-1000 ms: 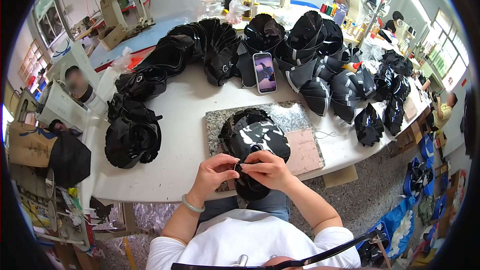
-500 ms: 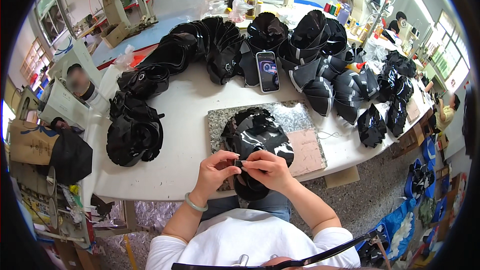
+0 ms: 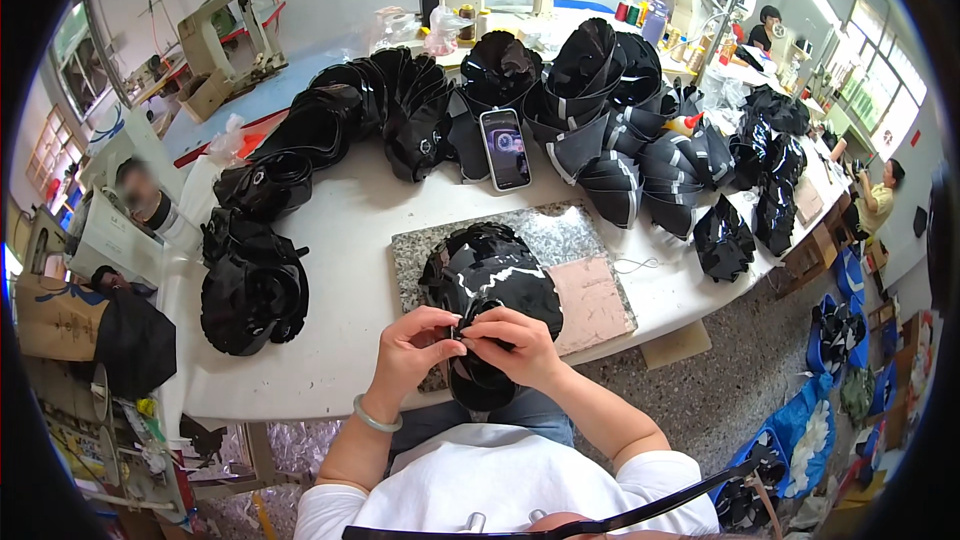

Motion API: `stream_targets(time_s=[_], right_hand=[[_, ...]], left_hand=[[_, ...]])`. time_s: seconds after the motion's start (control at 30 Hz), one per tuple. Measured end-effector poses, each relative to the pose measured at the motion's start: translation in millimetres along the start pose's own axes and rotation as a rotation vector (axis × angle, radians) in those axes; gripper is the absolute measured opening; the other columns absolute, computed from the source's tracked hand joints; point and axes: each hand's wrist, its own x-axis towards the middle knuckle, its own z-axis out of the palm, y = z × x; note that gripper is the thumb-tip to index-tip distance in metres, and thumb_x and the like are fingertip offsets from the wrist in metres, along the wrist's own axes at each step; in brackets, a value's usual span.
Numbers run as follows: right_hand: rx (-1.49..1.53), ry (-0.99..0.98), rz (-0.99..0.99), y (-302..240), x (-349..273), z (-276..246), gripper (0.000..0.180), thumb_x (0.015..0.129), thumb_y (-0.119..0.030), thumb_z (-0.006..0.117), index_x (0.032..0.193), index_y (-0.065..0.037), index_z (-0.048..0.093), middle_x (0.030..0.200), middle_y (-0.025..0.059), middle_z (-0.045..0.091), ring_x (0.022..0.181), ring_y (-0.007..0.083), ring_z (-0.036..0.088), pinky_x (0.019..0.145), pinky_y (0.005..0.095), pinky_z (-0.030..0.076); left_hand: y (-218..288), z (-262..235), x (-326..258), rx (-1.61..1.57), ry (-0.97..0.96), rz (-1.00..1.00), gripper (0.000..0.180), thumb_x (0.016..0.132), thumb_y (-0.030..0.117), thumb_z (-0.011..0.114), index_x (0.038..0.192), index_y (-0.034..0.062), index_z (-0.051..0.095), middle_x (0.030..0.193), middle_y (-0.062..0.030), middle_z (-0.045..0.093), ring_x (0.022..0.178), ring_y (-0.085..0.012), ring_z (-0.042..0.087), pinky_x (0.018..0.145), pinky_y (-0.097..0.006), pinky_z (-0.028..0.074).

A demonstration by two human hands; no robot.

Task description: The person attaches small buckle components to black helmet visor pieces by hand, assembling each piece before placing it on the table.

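Observation:
A glossy black shaped piece (image 3: 500, 265), like a patent shoe upper with a scalloped edge, lies across a speckled stone slab (image 3: 412, 265) at the table's near edge. Its lower part hangs toward my lap. My left hand (image 3: 412, 348) and my right hand (image 3: 522, 342) meet over it, fingertips pinched close together. Between them is a small, thin dark strip, apparently part of the black piece; its detail is mostly hidden by the fingers. A pinkish pad (image 3: 590, 302) covers the slab's right side.
Stacked glossy black pieces (image 3: 345, 95) curve across the back of the white table (image 3: 345, 270), with more (image 3: 255, 295) at left. A phone (image 3: 505, 150) leans against them. Grey-edged black pieces (image 3: 610, 185) and a red-tipped bottle (image 3: 684, 124) are at right. Sewing machines and other people stand beyond.
The whole view has shifted, so the table contents sit a little further left. My hands stay pinched together over the black piece, with the fingers slightly repositioned.

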Motion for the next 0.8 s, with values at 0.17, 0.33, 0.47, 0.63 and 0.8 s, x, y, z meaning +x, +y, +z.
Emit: stream_targets(time_s=[0.17,0.33,0.47,0.63,0.8], right_hand=[[0.068,-0.009,-0.005,3.2,-1.8,-2.6,0.017,0.08,0.0,0.072,0.097,-0.003,0.07,0.092,0.0081,0.067,0.08,0.0209,0.067,0.069,0.0293,0.054],[0.045,0.048,-0.013,-1.5,-2.4,1.5,0.021,0.077,0.003,0.073,0.096,-0.003,0.07,0.092,0.0098,0.067,0.081,0.0217,0.067,0.07,0.0292,0.054],[-0.034,0.044,-0.117,-0.1,3.5,2.4,0.021,0.077,0.003,0.073,0.096,-0.004,0.07,0.093,0.0091,0.066,0.08,0.0217,0.066,0.069,0.0294,0.053],[-0.064,-0.002,-0.188,-3.1,7.6,2.5,0.022,0.078,0.002,0.071,0.099,-0.004,0.069,0.093,0.0088,0.062,0.079,0.0235,0.064,0.065,0.031,0.053],[-0.096,-0.039,-0.195,-4.4,0.7,6.2,0.023,0.077,0.003,0.073,0.098,-0.005,0.07,0.093,0.0083,0.064,0.079,0.0226,0.065,0.068,0.0305,0.054]], left_hand=[[13.9,2.4,1.2,0.153,-0.07,0.004,0.032,0.074,0.0,0.081,0.103,0.0001,0.068,0.099,-0.0051,0.065,0.085,-0.0092,0.063,0.072,-0.022,0.054],[4.7,-1.8,-2.5,0.244,-0.079,0.049,0.033,0.074,0.002,0.082,0.105,0.0003,0.068,0.101,-0.0057,0.066,0.084,-0.0091,0.063,0.071,-0.021,0.053],[10.6,3.0,-8.3,0.496,-0.017,0.147,0.036,0.077,0.001,0.08,0.11,-0.0005,0.067,0.106,-0.0077,0.067,0.085,-0.0105,0.063,0.076,-0.023,0.054],[9.5,-2.4,-19.3,0.066,0.135,-0.037,0.032,0.078,-0.003,0.077,0.109,-0.0034,0.067,0.109,-0.01,0.067,0.092,-0.0134,0.064,0.08,-0.025,0.054],[11.9,-10.6,-23.3,0.204,0.072,-0.035,0.028,0.08,-0.005,0.074,0.107,-0.0032,0.068,0.108,-0.0106,0.068,0.096,-0.015,0.064,0.084,-0.026,0.054]])
